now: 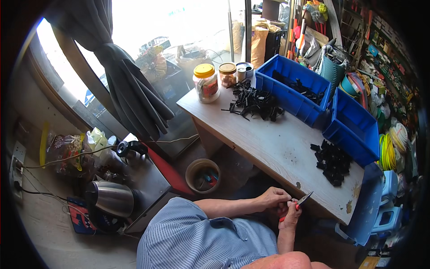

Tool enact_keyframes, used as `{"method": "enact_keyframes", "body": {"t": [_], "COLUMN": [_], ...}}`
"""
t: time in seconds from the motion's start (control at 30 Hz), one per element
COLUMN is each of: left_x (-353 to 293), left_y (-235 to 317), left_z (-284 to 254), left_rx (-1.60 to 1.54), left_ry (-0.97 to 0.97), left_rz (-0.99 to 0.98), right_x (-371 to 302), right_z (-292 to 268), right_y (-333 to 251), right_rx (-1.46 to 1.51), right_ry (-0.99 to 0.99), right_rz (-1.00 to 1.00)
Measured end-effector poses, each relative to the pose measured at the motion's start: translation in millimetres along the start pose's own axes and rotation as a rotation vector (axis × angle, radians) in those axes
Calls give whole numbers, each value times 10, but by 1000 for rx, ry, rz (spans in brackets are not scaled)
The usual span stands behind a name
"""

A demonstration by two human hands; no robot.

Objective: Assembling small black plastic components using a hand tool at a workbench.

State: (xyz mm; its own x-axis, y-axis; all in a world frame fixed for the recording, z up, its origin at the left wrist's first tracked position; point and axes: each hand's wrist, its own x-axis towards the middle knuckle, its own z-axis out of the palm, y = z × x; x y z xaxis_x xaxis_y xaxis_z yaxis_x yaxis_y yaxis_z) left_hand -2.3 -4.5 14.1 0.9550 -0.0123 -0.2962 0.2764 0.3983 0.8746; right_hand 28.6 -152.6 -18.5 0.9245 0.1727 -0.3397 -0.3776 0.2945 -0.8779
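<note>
Just off the near edge of the table (286,143), my right hand (291,217) is wrapped round a pair of red-handled scissors (305,198), their pointed metal blades toward the tabletop. My left hand (273,197) is right beside it, thumb and fingers pinched together; whatever is between them is too small to make out. Nearest to the hands on the table lies a pile of small black pieces (331,162). Farther back is a looser heap of black pieces with thin stems (256,101).
A blue bin (293,96) with black pieces stands at the back, another blue bin (354,127) at its right. Jars (206,84) stand at the table's far left corner. A waste bin (203,175) is on the floor; a metal kettle (114,197) sits at left.
</note>
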Motion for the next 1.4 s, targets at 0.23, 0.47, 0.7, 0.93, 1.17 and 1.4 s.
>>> {"method": "enact_keyframes", "body": {"t": [0.23, 0.47, 0.7, 0.93, 1.17, 1.4], "left_x": [11, -16, -21, 21, 28, -106], "left_y": [-13, -66, 64, -117, -150, 103], "left_z": [54, 15, 35, 99, -22, -240], "left_rx": [-202, -32, -241, -263, -187, 32], "left_ry": [40, 25, 77, 207, 68, -218], "left_rz": [-179, 51, -320, -275, -221, 70], "right_x": [-72, -81, -77, -209, -141, 26], "right_z": [72, 38, 41, 193, 89, 62], "right_y": [-107, -109, -53, -94, -99, -180], "right_rx": [-23, -4, -39, -106, -127, 7], "right_ry": [-30, -59, -51, 0, -39, -16], "right_rz": [10, 48, 84, 127, 155, 76]}}
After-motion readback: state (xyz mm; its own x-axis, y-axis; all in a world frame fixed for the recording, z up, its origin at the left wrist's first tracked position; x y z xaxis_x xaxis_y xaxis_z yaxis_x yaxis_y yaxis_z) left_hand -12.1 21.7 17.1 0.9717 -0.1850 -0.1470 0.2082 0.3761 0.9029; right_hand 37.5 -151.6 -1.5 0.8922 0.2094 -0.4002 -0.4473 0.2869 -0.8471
